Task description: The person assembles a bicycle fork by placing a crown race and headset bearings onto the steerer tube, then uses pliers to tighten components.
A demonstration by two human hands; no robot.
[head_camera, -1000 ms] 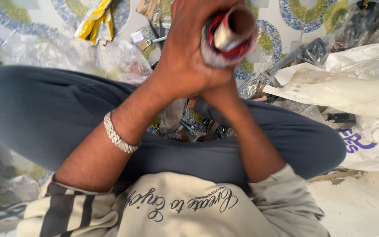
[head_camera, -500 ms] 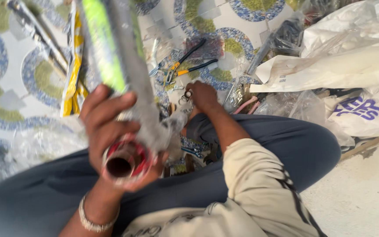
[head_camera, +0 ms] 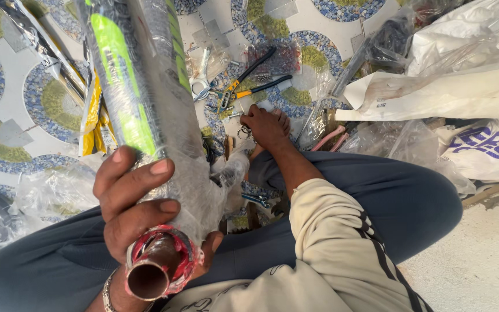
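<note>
1. The plastic-wrapped metal tube (head_camera: 145, 121), green-striped, rises from the lap across the patterned floor (head_camera: 7, 92).
2. The left hand (head_camera: 137, 208) clenches its red-taped lower end; a firm grip keeps it from slipping.
3. The right hand (head_camera: 267, 127) reaches among the pliers (head_camera: 244, 86); its fingers' state is unclear.

We count one plastic-wrapped tube (head_camera: 145, 115), one pair of pliers (head_camera: 244, 86), two hands (left (head_camera: 140, 214), right (head_camera: 267, 127)), and several plastic bags (head_camera: 434, 92).

Plastic-wrapped green-striped metal tube (head_camera: 145, 110), upright, red-taped open end nearest.
</note>
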